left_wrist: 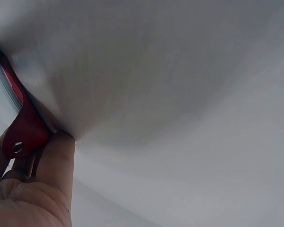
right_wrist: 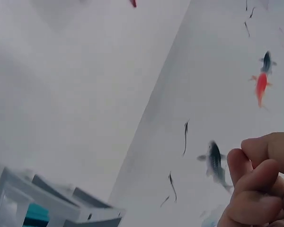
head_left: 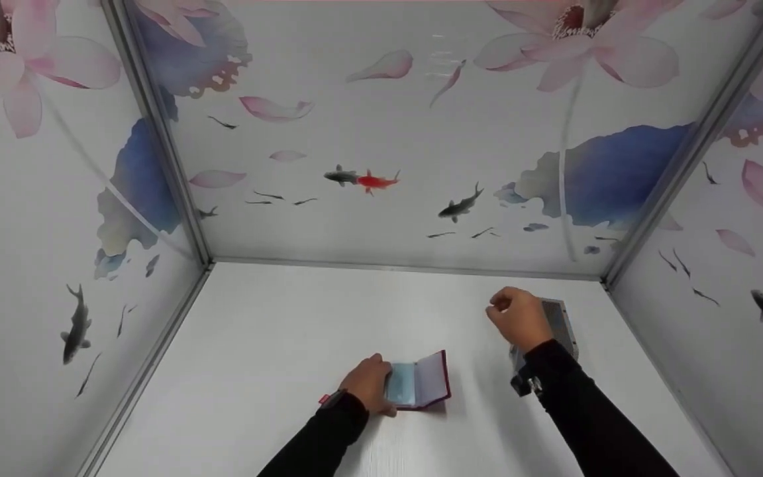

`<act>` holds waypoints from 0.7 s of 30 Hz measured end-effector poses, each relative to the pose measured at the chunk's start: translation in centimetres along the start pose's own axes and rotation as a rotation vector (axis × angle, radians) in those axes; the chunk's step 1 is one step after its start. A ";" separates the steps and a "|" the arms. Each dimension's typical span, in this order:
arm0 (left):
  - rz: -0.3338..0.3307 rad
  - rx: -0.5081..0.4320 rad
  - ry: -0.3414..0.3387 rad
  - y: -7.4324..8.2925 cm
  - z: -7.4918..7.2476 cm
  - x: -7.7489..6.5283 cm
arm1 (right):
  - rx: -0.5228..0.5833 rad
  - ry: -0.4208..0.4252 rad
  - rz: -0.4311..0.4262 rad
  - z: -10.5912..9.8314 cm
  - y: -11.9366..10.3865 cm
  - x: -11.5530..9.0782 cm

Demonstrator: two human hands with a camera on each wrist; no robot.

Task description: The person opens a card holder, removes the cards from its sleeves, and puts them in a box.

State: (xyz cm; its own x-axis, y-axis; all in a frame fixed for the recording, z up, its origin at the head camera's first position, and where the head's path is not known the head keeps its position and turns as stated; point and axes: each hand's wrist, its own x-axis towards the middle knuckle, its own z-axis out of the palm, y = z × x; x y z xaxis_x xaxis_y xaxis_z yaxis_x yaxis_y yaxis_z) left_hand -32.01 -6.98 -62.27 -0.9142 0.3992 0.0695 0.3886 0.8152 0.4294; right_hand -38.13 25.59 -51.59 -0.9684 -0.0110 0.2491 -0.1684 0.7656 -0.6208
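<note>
left fingers [left_wrist: 57,161] gripping a red-covered booklet [head_left: 405,384], right fingers [right_wrist: 255,182] curled in, empty, aloft near a grey rack [head_left: 557,318]

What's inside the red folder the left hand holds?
The open red folder shows a pale blue side and a whitish side; the left hand covers the left edge, hiding what's there.

Room to pass lies between the red holder [head_left: 421,383] and the grey box [head_left: 559,324] (partly behind the right grip [head_left: 519,319]).
</note>
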 end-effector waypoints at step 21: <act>-0.040 0.008 -0.010 -0.1 0.6 0.5 | 0.250 -0.477 -0.015 12.7 -4.6 -5.8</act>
State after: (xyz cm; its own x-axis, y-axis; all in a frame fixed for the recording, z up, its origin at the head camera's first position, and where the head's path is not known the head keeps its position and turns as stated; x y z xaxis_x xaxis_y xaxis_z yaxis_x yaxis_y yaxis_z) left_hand -32.47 -6.58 -62.81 -0.9278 0.3704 0.0440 0.3530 0.8338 0.4244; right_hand -34.09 13.95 -59.65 -0.9318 -0.3562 -0.0698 -0.1653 0.5874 -0.7922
